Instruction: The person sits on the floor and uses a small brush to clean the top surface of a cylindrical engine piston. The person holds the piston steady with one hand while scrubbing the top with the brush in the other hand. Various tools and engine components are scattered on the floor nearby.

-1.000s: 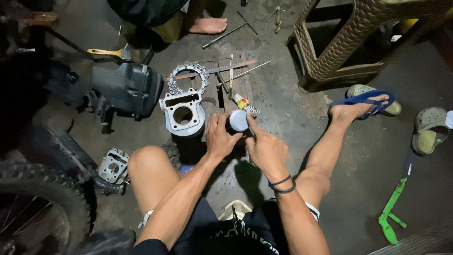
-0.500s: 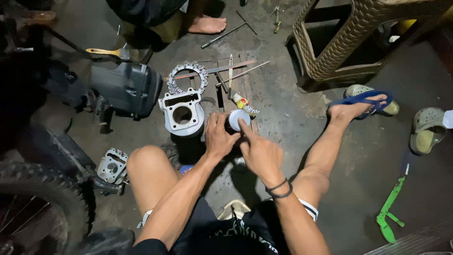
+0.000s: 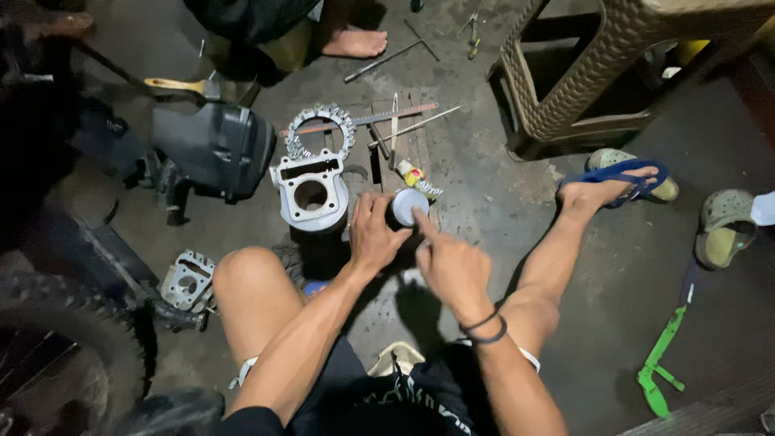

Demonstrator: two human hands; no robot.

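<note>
While the grey cylinder block (image 3: 311, 194) stands just left of it on the floor, the left hand (image 3: 373, 234) wraps the small round piston (image 3: 406, 206); the right hand (image 3: 452, 266) presses one fingertip on its pale crown. Stiff, probably oily metal: its sides look safest to hold.

Tyre (image 3: 48, 339) cut off at left edge

Silver engine cylinder (image 3: 311, 192) — blue sandal (image 3: 617, 176) — green bent strip (image 3: 662, 355).
</note>
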